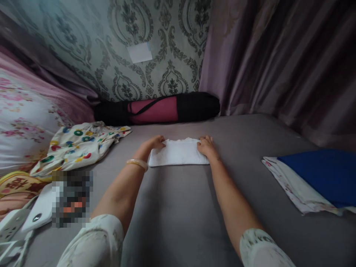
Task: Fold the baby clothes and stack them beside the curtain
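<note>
A white folded cloth (179,152) lies flat on the grey bed surface (172,207), its long side across my view and its far edge slightly ruffled. At its far left corner, my left hand (157,142) pinches the fabric, thumb on top. My right hand (206,145) grips the far right corner in the same way, fingers curled over the edge. A pale bangle (137,163) circles my left wrist. What garment or linen the cloth is, I cannot tell.
Behind lies a black and maroon roll bag (155,110) against the wall. On the left are a patterned cloth (80,142), a floral pillow (25,122), a white device (43,207) and a power strip (11,226). Folded blue fabric (319,174) rests right, near curtains (278,66).
</note>
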The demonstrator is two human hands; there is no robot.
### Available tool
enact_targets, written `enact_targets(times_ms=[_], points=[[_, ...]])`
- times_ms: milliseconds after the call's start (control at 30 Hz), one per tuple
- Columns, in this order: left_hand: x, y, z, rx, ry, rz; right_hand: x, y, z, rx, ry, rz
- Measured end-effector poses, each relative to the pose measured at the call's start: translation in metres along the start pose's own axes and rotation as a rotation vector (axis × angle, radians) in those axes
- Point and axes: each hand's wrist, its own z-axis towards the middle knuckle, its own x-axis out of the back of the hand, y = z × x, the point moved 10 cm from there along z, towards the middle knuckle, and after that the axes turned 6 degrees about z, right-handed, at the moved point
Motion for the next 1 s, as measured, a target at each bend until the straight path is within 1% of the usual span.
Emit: enact_targets(times_ms=[67,167,233,300,367,433,500,567,667,733,767,833,933,1000], points=[[0.0,0.0,-0.002,0.005,0.012,0.005,0.002,-0.003,0.003,-0.001,-0.032,-0.017],[0.005,0.0,-0.012,0.003,0.059,0.003,0.01,-0.011,0.007,0.063,-0.072,0.003],[0.012,0.001,-0.023,-0.003,0.098,-0.002,0.017,-0.014,0.006,0.108,-0.109,0.042],[0.024,0.001,-0.037,-0.018,0.147,-0.018,0.026,-0.013,0.003,0.138,-0.141,0.075],[0.04,0.004,-0.053,-0.065,0.214,-0.061,0.041,-0.014,-0.004,0.185,-0.142,0.149],[0.059,0.01,-0.07,-0.153,0.273,-0.131,0.059,-0.016,-0.012,0.253,-0.126,0.266],[0.075,0.016,-0.087,-0.23,0.3,-0.195,0.08,-0.021,-0.023,0.32,-0.116,0.394],[0.089,0.019,-0.103,-0.263,0.326,-0.243,0.1,-0.027,-0.033,0.383,-0.115,0.475],[0.107,0.021,-0.125,-0.279,0.417,-0.301,0.125,-0.037,-0.05,0.458,-0.077,0.474],[0.111,0.024,-0.139,-0.293,0.478,-0.283,0.134,-0.04,-0.061,0.477,-0.033,0.391],[0.109,0.027,-0.147,-0.301,0.494,-0.251,0.134,-0.039,-0.068,0.481,-0.012,0.329],[0.093,0.032,-0.159,-0.304,0.481,-0.156,0.126,-0.04,-0.086,0.525,0.005,0.187],[0.048,0.04,-0.175,-0.313,0.391,-0.02,0.096,-0.041,-0.124,0.674,-0.036,0.011],[0.016,0.047,-0.188,-0.359,0.348,0.031,0.073,-0.037,-0.15,0.759,-0.077,-0.054]])
